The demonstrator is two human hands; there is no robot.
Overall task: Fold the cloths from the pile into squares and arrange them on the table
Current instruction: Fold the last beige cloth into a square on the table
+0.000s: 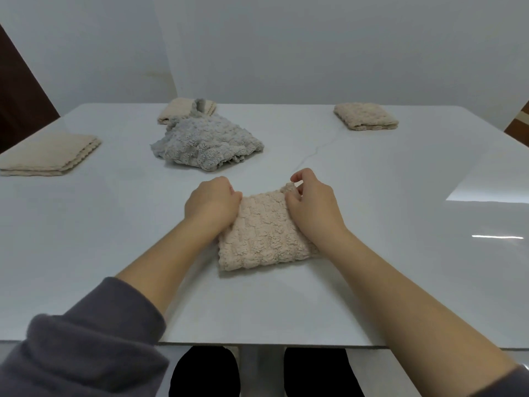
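Beige cloth (266, 239) lies folded at the near middle of the table (400, 196); grey cloth (206, 141) sits crumpled beyond it, apart. Left hand (211, 206) has its fingers curled on the far-left corner, and right hand (312, 204) pinches the raised far-right corner between thumb and fingertips. Judgement: squaring-up step; draw both far corners level, match the layers edge on edge, then press flat so the thick pile does not spring open.
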